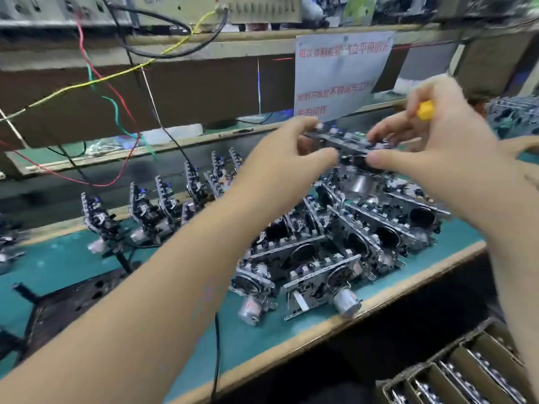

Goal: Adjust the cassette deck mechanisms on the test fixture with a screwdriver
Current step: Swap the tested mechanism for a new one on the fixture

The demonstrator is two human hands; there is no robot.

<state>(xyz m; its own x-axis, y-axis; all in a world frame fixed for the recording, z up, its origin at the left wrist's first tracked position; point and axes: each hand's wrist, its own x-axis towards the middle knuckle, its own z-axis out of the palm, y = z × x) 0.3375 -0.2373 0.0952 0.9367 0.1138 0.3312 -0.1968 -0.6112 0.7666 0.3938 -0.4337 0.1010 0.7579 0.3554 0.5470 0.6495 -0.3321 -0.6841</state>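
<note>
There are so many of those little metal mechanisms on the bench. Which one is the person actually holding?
The cassette deck mechanism lifted above the pile, pinched between the left hand and the right hand. All the others rest on the green mat.

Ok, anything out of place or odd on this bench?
Mildly odd: the cassette deck mechanisms on the green mat lie heaped and overlapping, some right at the bench's front edge. The right hand keeps the yellow-handled screwdriver tucked in while both hands hold one mechanism aloft with the left hand.
</note>
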